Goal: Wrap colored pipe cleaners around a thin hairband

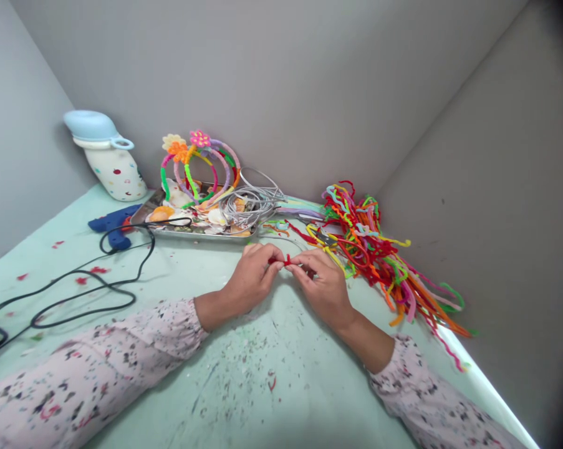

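Note:
A short piece of red pipe cleaner (pixel 287 260) is stretched between my two hands, above the middle of the table. My left hand (pixel 255 274) pinches one end of it between thumb and fingers. With its thumb and forefinger, my right hand (pixel 323 284) grips the other end. A small red tip stands up between the fingertips; the rest of the piece is hidden by the fingers. Just behind my hands lie yellow-handled pliers (pixel 328 240), partly among loose pipe cleaners.
A metal tray (pixel 201 236) at the back holds felt pieces, coiled grey wire (pixel 253 202) and flower-topped headbands (pixel 199 165). To its left are a blue glue gun (pixel 115 226), a black cord (pixel 108 284) and a bottle (pixel 108 156). Colourful pipe cleaners (pixel 379 249) pile up at right by the grey wall.

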A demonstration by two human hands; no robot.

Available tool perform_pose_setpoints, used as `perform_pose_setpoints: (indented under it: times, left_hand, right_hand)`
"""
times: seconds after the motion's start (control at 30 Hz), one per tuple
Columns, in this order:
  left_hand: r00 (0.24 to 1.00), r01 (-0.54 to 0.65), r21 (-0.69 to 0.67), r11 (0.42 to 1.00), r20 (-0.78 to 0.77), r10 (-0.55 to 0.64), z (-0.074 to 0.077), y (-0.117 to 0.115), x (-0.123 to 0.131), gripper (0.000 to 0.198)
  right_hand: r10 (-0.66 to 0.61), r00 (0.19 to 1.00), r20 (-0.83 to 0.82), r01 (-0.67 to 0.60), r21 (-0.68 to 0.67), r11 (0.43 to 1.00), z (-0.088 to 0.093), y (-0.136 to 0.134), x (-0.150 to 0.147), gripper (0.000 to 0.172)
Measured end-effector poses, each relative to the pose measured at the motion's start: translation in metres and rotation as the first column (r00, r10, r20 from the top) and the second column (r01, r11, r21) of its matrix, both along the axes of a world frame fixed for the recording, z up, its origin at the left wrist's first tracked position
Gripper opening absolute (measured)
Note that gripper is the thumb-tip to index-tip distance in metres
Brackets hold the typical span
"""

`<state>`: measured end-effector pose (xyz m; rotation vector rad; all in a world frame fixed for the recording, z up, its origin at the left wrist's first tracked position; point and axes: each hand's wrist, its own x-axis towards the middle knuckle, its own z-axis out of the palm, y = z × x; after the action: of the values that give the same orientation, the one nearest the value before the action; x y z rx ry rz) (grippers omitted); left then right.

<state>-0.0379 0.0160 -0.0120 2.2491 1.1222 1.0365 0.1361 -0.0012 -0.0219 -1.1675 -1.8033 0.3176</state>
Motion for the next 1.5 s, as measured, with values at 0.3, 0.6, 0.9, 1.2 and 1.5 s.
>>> perform_pose_setpoints:
  times: [0.3,0.6,0.9,1.2,1.5]
  left_hand:
    - [1.000,-0.004,0.001,1.000,-0.010,0.004,0.0009,-0.0007,0.0002,0.011]
    - [0.999,-0.016,0.022,1.000,-0.039,0.017,-0.0013,0.0005,0.0002,0.011]
    - [0.997,-0.012,0.050,0.999,-0.077,0.016,-0.0016,-0.0004,0.0001,0.010]
    - [0.995,-0.005,0.061,0.998,-0.099,0.011,-0.0032,0.0007,-0.0001,0.008]
    - [0.995,0.022,0.112,0.994,-0.103,-0.010,-0.0045,-0.0001,0.0003,0.007]
  right_hand:
    - [0.015,1.000,0.019,-0.016,0.034,0.999,-0.0007,-0.0003,0.0007,0.008]
    - [0.007,0.997,0.077,-0.008,0.013,1.000,-0.0023,0.0001,0.0003,0.011]
    - [0.059,0.988,0.144,-0.050,-0.067,0.996,-0.0003,0.0002,0.0007,0.007]
    - [0.113,0.986,-0.123,-0.151,-0.370,0.917,-0.0004,0.0021,0.0011,0.017]
    - [0.142,0.967,-0.212,-0.236,-0.538,0.809,0.0016,0.0024,0.0044,0.024]
